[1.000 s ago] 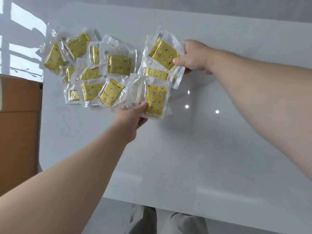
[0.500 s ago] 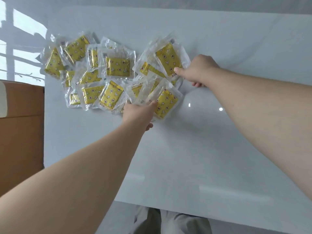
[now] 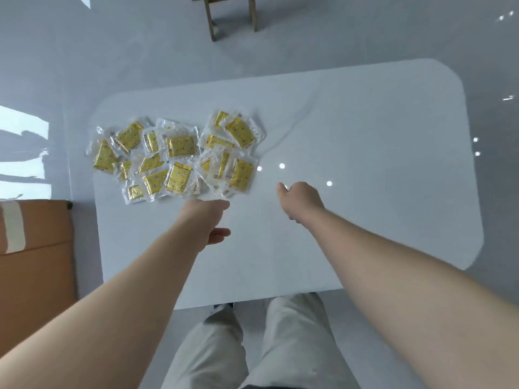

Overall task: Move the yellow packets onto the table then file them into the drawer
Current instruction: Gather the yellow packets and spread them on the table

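One white table (image 3: 365,220) with rounded corners fills the middle of the view and stands on a glossy grey floor (image 3: 112,51). A brown cardboard box (image 3: 36,262), with a strip of pale tape (image 3: 12,228) across its top, stands against the table's left edge near the near-left corner. Below the near edge show the person's legs in light trousers (image 3: 219,346).

The yellow packets (image 3: 179,147), a dozen or more in clear wrappers, lie in an overlapping heap on the far-left part of the table, reaching almost to its left edge. The heap falls into two loose groups: a wider one toward the left edge and a smaller one toward the table's middle.

Beyond the far edge, the wooden legs of a chair (image 3: 230,12) stand on the floor.

The left hand (image 3: 206,217) hovers just beside the near side of the heap, back upward, fingers relaxed, thumb out to the side, holding nothing. The right hand (image 3: 302,200) hangs over the middle of the table, near the smaller group but apart from it, thumb pointing forward, fingers loosely curled under, also holding nothing.
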Motion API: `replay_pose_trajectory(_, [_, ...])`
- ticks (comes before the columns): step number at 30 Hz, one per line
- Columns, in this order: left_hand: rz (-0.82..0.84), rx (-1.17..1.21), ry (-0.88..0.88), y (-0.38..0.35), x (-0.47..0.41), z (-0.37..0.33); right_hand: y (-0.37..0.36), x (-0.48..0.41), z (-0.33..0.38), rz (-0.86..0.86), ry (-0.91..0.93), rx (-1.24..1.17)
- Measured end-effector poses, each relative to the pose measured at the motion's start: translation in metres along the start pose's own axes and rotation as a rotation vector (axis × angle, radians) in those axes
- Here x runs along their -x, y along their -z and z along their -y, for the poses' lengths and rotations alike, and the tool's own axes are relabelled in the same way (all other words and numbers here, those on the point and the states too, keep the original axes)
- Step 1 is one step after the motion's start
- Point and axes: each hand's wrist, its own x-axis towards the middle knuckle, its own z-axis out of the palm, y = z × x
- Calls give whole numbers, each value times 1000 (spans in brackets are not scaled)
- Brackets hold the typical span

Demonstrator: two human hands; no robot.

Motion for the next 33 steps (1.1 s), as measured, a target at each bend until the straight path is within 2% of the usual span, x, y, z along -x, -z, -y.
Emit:
replay_pose_trajectory(5, [109, -90, -187, 23, 86, 18, -9, 110, -24, 40, -217, -647])
replay_pose_trajectory(12, [346, -324, -499, 19, 173, 74, -44, 247, -96, -222, -283, -1118])
replay_pose_trajectory(18, [529, -606, -679, -29, 238, 148, -113, 363, -181, -412, -430, -1464])
replay_pose_trajectory(24, [688, -940, -718, -96, 289, 259, -207, 455, -270, -569, -602, -1773])
replay_pose_trajectory(33, [818, -1459, -802, -172, 359, 491, -371, 584, -393, -812, -834, -2289])
